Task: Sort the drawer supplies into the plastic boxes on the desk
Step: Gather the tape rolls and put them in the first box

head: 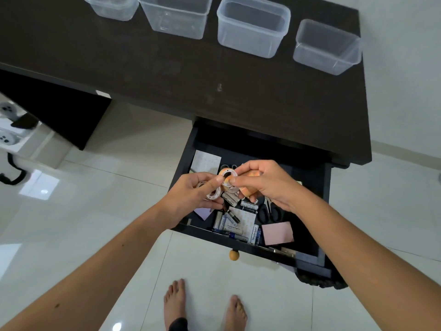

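Observation:
Both hands hover over the open dark drawer point(324, 211). My left hand point(191, 194) grips small clear tape rolls point(213, 194) against its palm. Its thumb also pinches a small orange-rimmed tape roll point(228, 178) that my right hand point(269, 182) pinches from the other side. The right hand also cups a wider orange tape roll point(248, 191). Below lie several batteries point(229, 220), black scissors point(269, 212) and a pink sticky-note pad point(278, 232). Several clear plastic boxes, such as the box point(253, 29) and the box point(327, 47), stand open on the dark desk point(167, 75).
A pale sheet point(206, 161) leans at the drawer's back left. The drawer's wooden knob point(233, 254) sticks out toward me. My bare feet point(205, 304) stand on glossy white tiles. Wall sockets and a black cable point(9, 137) are at the far left.

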